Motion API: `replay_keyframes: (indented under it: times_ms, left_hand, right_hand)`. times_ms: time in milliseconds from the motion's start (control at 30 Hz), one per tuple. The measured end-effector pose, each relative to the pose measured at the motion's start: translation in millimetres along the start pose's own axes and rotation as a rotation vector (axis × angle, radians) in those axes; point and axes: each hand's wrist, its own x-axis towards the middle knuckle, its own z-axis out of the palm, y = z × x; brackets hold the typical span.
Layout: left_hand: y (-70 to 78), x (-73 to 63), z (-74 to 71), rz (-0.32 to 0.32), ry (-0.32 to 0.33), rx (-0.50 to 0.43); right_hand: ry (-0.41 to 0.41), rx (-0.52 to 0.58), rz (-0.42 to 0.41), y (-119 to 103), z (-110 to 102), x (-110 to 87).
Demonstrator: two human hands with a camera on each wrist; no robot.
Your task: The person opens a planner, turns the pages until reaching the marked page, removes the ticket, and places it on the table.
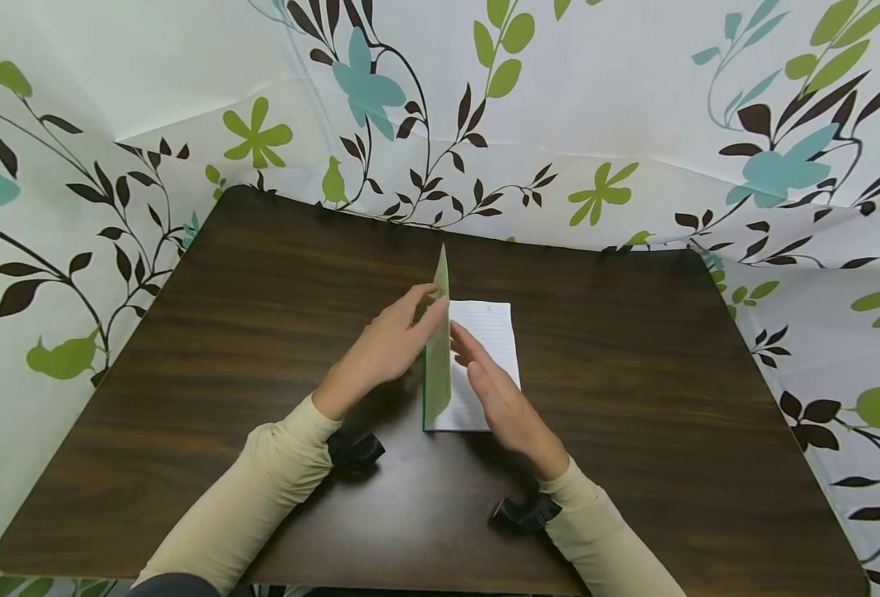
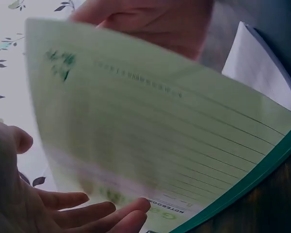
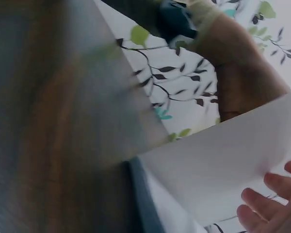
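A notebook with lined white pages (image 1: 493, 332) lies on the table, its pale green cover (image 1: 437, 381) raised almost upright. At the cover's left face is my left hand (image 1: 383, 347), its fingertips close to the far upper part. My right hand (image 1: 512, 408) is over the page on the other side, fingers fairly straight and pointing toward the cover. In the left wrist view the cover (image 2: 136, 131) shows printed lines, small text and a green spine edge. The cover's plain inner side (image 3: 218, 165) faces my right fingers (image 3: 262, 204) in the right wrist view.
The dark wood-grain table (image 1: 634, 398) spreads around the notebook. A white cloth with a leaf and bird pattern (image 1: 544, 124) hangs behind and beside it. Black bands with devices (image 1: 357, 452) sit on both wrists, over cream sleeves (image 1: 260, 464).
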Motion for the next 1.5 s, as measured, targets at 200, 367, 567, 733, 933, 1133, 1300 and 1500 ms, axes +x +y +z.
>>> replay_keyframes:
  times_ms: [200,367,567,733,933,1133,1300,1500]
  left_hand:
    - [-10.5,-3.6,-15.5,-0.008,0.042,-0.056]
    - [-32.3,-7.8,-33.0,0.008,0.046,-0.134]
    - [-73.3,-5.3,-48.9,0.001,0.053,-0.156]
    - [-108.9,-6.9,-51.5,-0.05,0.11,-0.162]
    - [-134.4,-13.2,-48.7,-0.085,0.139,-0.165]
    - [-137.0,-13.5,-49.8,-0.113,0.039,-0.169]
    - [-136.0,-8.7,-47.1,-0.133,0.006,-0.161]
    - [-141.2,-7.2,-46.5,-0.211,-0.002,-0.17]
  right_hand:
    - [-0.057,-0.165,0.029,9.4,1.0,3.4]
    - [0.039,-0.402,0.096,36.2,-20.8,8.1]
    - [-0.045,-0.624,0.202,59.2,-41.2,7.9]
    - [-0.099,-0.716,0.269,60.8,-41.5,3.1]
    - [-0.113,-0.752,0.275,57.4,-42.3,6.7]
    - [0.01,-0.732,0.219,54.7,-54.5,14.4]
    - [0.211,-0.708,0.243,61.0,-65.1,17.9]
    - [0.295,-0.707,0.397,78.8,-66.0,10.3]
